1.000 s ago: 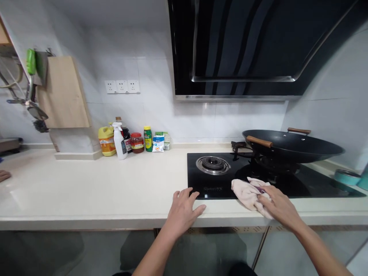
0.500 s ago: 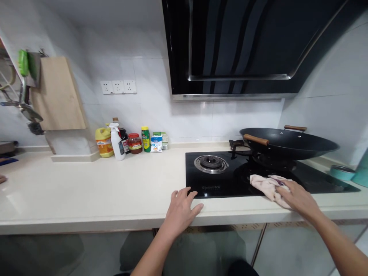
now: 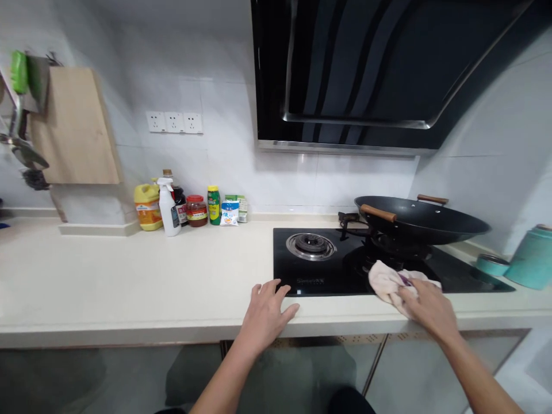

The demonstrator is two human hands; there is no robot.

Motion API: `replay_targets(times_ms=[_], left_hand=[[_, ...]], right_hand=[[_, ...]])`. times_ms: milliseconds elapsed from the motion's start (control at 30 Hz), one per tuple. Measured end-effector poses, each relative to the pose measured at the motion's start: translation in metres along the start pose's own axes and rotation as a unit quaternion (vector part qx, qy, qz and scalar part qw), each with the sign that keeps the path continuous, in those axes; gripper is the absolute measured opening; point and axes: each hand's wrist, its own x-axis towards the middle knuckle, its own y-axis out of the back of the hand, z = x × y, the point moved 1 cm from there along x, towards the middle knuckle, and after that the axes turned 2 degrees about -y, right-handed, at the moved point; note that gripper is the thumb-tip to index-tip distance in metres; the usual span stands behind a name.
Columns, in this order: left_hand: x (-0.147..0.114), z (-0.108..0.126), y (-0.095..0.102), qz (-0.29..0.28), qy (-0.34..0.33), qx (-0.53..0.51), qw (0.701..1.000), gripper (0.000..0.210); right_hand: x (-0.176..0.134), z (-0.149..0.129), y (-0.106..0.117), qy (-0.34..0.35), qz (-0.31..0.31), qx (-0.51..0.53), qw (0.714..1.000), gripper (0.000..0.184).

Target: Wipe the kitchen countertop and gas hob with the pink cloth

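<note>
My right hand [image 3: 428,307] grips a pale pinkish cloth [image 3: 388,283] and presses it on the front edge of the black gas stove [image 3: 332,283]. Part of the cloth is hidden under the fingers. My left hand [image 3: 266,310] rests on the white countertop [image 3: 207,270] with its fingers spread, the fingertips at the stove's front left corner. It holds nothing. A large black wok [image 3: 448,221] with wooden handles sits over the right burner, behind the cloth. The left burner [image 3: 311,246] is bare, with a shiny metal ring.
Along the back wall stand a yellow jug [image 3: 148,207], a white spray bottle [image 3: 168,208], a red-lidded jar [image 3: 197,211], a green bottle [image 3: 213,205] and a small packet [image 3: 229,213]. Teal containers [image 3: 532,259] sit right of the stove. A black range hood [image 3: 357,69] hangs above.
The view has turned slightly to the right, bringing more of the teal containers in. My right hand has shifted the cloth a little, and its left end is bunched higher. My left hand stays at the stove corner.
</note>
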Motion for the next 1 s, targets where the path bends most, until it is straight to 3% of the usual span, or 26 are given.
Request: replay_targets(times_ms=[133, 333, 467, 733, 1000], left_hand=[[0.000, -0.001, -0.002, 0.006, -0.006, 0.004, 1.000, 0.041], [0.000, -0.001, -0.001, 0.010, -0.015, 0.022, 1.000, 0.039], [0.001, 0.003, 0.002, 0.002, -0.026, 0.031, 0.999, 0.034], [0.000, 0.001, -0.001, 0.014, -0.027, 0.035, 0.999, 0.040], [0.000, 0.003, 0.002, -0.002, -0.009, 0.020, 1.000, 0.037]], right_hand=[[-0.020, -0.059, 0.002, 0.029, -0.035, 0.002, 0.999, 0.040], [-0.062, -0.166, 0.001, 0.152, 0.012, 0.118, 0.981, 0.029], [-0.075, -0.199, 0.001, 0.205, 0.017, 0.173, 0.963, 0.023], [-0.069, -0.177, 0.006, 0.210, 0.003, 0.181, 0.961, 0.022], [-0.052, -0.113, -0.002, 0.144, 0.015, 0.122, 0.982, 0.030]])
